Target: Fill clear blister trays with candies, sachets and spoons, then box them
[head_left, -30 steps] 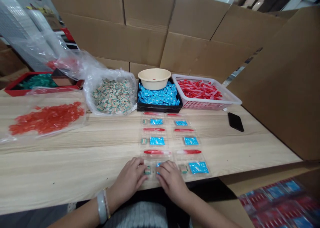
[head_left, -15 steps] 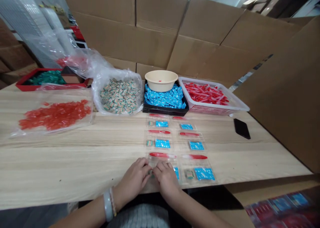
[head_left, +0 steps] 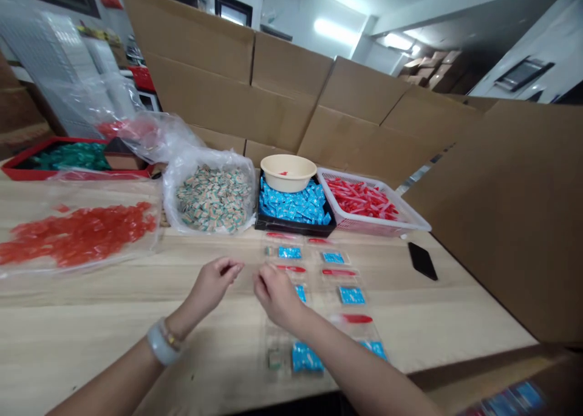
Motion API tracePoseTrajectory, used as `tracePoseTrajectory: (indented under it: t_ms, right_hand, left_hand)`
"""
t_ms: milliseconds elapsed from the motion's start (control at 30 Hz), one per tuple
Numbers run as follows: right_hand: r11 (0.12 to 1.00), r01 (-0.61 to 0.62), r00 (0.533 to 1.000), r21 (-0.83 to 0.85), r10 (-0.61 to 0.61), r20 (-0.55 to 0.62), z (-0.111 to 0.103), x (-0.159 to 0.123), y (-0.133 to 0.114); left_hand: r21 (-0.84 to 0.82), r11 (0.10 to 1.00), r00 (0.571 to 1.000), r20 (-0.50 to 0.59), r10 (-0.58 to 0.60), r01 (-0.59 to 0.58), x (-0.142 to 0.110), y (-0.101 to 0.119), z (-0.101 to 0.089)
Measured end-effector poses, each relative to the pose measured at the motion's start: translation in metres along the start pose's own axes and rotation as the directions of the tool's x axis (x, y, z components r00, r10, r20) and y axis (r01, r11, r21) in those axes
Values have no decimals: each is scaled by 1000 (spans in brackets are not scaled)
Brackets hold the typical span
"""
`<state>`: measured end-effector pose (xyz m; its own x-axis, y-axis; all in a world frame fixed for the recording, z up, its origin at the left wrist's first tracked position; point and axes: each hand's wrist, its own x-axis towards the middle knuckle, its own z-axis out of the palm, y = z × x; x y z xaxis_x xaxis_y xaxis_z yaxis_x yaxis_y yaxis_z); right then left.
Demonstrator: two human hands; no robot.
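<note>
My left hand (head_left: 218, 279) hovers over bare wood left of the clear plastic trays, thumb and fingertips pinched together. Beside it, my right hand (head_left: 277, 291) has its fingers curled closed at the left edge of the middle-row tray, hiding part of it. What either hand pinches, if anything, is too small or hidden. The trays stand in two columns, with red pens (head_left: 339, 272) and blue packets (head_left: 351, 295). A small green-and-tan square piece (head_left: 274, 359) lies in the near left tray beside another blue packet (head_left: 306, 357). My right forearm covers part of the near trays.
Behind the trays are a bag of small square pieces (head_left: 214, 198), a black box of blue packets (head_left: 291, 203) topped by a cream bowl (head_left: 288, 172), and a white basket of red pens (head_left: 362, 200). Orange-red pieces (head_left: 86, 231) lie left; a phone (head_left: 422, 260) lies right.
Both hands have risen from the near left tray and moved forward, the left one drawing apart from the right. The near left tray's square piece and packet now show. The view has tilted up.
</note>
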<state>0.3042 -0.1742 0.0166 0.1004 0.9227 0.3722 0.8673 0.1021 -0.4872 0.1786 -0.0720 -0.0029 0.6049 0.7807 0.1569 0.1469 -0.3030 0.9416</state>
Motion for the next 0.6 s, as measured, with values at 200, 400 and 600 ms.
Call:
tracePoseTrajectory:
  t_ms: [200, 400, 600]
  right_hand:
    - [983, -132, 983, 124, 146, -113, 26, 169, 36]
    - [983, 77, 995, 165, -65, -81, 53, 251, 39]
    - [971, 108, 993, -215, -95, 71, 65, 262, 49]
  left_hand:
    - [-436, 896, 952, -231, -203, 85, 119, 11, -24]
    - [-518, 847, 950, -188, -249, 119, 210, 14, -65]
    - [29, 994, 988, -121, -101, 105, 200, -11, -116]
